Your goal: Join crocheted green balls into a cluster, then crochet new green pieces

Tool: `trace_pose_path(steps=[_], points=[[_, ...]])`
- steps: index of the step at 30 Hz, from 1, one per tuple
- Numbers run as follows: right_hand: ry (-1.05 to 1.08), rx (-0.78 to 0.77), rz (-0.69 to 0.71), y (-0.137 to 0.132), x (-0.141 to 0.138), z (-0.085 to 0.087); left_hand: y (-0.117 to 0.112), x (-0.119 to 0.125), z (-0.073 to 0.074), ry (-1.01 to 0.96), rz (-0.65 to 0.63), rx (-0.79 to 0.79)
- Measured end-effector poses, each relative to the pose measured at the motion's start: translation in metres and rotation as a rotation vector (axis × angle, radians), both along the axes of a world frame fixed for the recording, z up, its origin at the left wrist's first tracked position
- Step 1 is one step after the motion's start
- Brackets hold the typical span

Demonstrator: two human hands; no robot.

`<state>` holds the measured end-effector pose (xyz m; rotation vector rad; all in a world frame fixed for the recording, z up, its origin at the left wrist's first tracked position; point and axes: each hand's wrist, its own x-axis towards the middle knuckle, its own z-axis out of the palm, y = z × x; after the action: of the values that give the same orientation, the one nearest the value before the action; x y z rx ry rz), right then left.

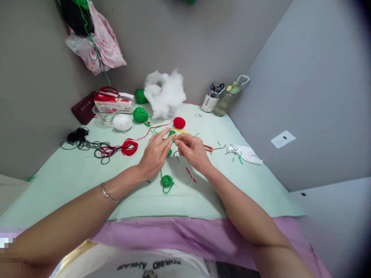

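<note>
My left hand (pixel 155 151) and my right hand (pixel 193 150) meet over the pale green table (pixel 72 173), fingers pinched together on a small green crocheted piece (pixel 172 133) with green yarn trailing from it. A yellow-handled crochet hook (pixel 182 131) lies just beyond my fingers. Below my hands sits a small green crocheted ball (pixel 166 180) with a loose loop of yarn. A red yarn ball (pixel 179 122) rests beyond the hook.
White stuffing (pixel 165 94), two green yarn balls (pixel 140 114), a white ball (pixel 122 122), red scissors on a box (pixel 108 94), tangled black and red thread (pixel 101 147), a pen cup (pixel 211 99), a bottle (pixel 228 96) and a white cloth (pixel 246 153) surround the work area.
</note>
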<state>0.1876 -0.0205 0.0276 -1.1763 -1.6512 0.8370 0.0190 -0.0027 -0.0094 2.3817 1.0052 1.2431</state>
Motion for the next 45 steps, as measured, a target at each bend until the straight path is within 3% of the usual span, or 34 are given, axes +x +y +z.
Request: trace_pose_path(steps=[4,10,35,45], points=[[0.03,-0.029,0.03,0.0,0.0,0.001,0.001,0.0,0.0,0.07,0.029,0.061],[0.05,-0.072,0.048,0.003,0.003,0.002,0.0,0.001,0.001,0.142,0.037,0.026],[0.184,-0.252,0.093,0.008,0.009,0.005,0.006,-0.004,0.002,0.257,-0.003,0.045],[0.169,-0.245,0.087,0.007,0.008,0.0,0.01,-0.009,0.004,0.241,-0.047,0.018]])
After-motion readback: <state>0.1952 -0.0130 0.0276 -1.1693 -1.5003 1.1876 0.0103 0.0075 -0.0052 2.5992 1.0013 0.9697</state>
